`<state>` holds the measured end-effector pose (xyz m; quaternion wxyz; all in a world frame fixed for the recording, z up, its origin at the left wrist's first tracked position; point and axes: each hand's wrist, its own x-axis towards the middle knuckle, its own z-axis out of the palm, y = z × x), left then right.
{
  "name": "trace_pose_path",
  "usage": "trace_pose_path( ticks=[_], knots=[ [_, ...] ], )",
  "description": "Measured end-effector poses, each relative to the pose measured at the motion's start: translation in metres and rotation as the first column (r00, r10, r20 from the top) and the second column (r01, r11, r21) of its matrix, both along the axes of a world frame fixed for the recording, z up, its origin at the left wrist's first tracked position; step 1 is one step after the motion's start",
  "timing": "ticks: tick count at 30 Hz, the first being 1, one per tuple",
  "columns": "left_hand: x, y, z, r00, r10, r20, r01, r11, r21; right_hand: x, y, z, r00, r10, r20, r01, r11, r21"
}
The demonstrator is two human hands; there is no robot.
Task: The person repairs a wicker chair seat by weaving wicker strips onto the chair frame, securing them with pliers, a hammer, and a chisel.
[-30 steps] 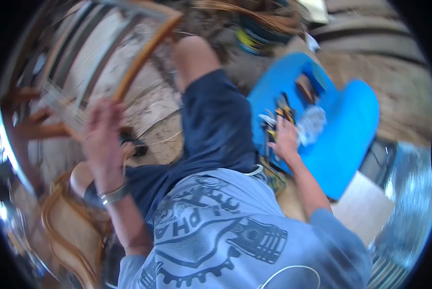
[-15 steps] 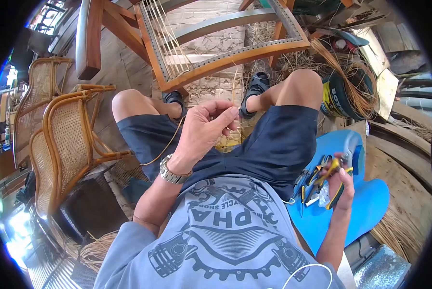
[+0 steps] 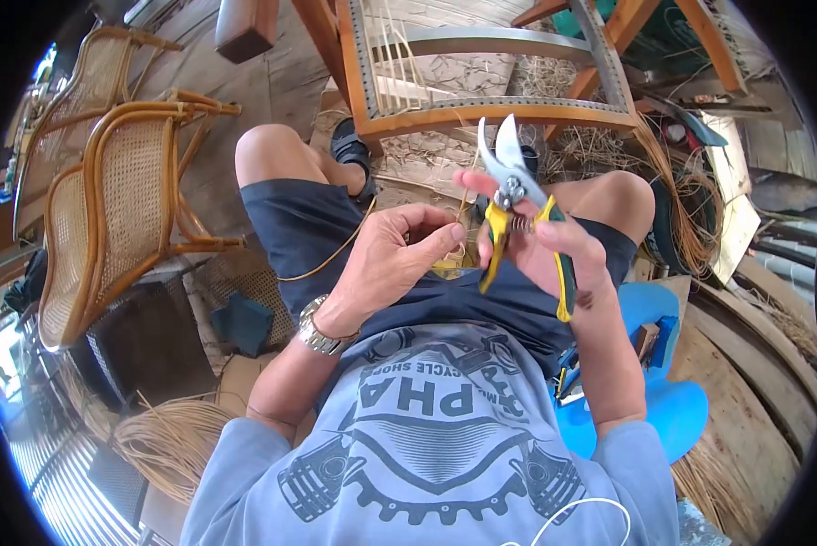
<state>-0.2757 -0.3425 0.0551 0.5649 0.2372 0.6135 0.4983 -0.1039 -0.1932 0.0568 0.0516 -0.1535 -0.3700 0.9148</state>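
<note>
My left hand [image 3: 395, 259], with a metal watch on the wrist, pinches a thin cane strand [image 3: 464, 202] between thumb and fingertips above my lap. A length of similar cane [image 3: 329, 262] curves over my thigh on the left. Close beside it, my right hand [image 3: 568, 250] grips pruning shears [image 3: 514, 188] with yellow and dark green handles. Their blades are spread and point away from me. Beyond both hands stands a wooden chair frame [image 3: 499, 115] with small holes along its edge and several pale strands [image 3: 395, 55] strung across one side.
Rattan chairs with woven panels [image 3: 132, 173] stand at the left. A coil of cane [image 3: 176, 441] lies at lower left. On the right are a blue plastic seat [image 3: 677, 409] with tools on it and a bundle of cane [image 3: 668, 182]. Cane scraps litter the floor.
My right hand has brought the pruning shears from above the blue seat to beside my left hand. My left hand keeps its pinch on the cane. The view has shifted.
</note>
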Motion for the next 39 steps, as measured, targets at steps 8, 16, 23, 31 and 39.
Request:
trace_pose_path(
  ticks=[8,16,23,31,39],
  knots=[
    [-0.012,-0.022,-0.009,0.991,-0.131,-0.01,0.13,0.987,-0.099,-0.007,0.023,-0.011,0.978,-0.201,-0.049,0.201,0.98,0.004],
    [-0.014,0.001,-0.014,0.982,-0.175,0.076,0.175,0.985,0.008,-0.006,0.005,-0.019,0.985,-0.174,-0.009,0.173,0.984,-0.047],
    [-0.017,0.012,-0.019,0.989,-0.149,0.021,0.148,0.988,0.042,-0.003,0.001,-0.022,0.967,-0.25,0.047,0.249,0.968,0.028],
    [-0.017,0.01,-0.027,0.999,-0.039,0.032,0.039,0.999,0.016,0.012,-0.01,-0.017,0.936,0.117,0.332,-0.072,0.986,-0.147],
    [-0.02,0.007,-0.024,0.998,-0.063,-0.006,0.063,0.998,0.009,0.002,-0.013,0.014,0.927,0.033,0.373,-0.085,0.988,0.126]
  ],
)
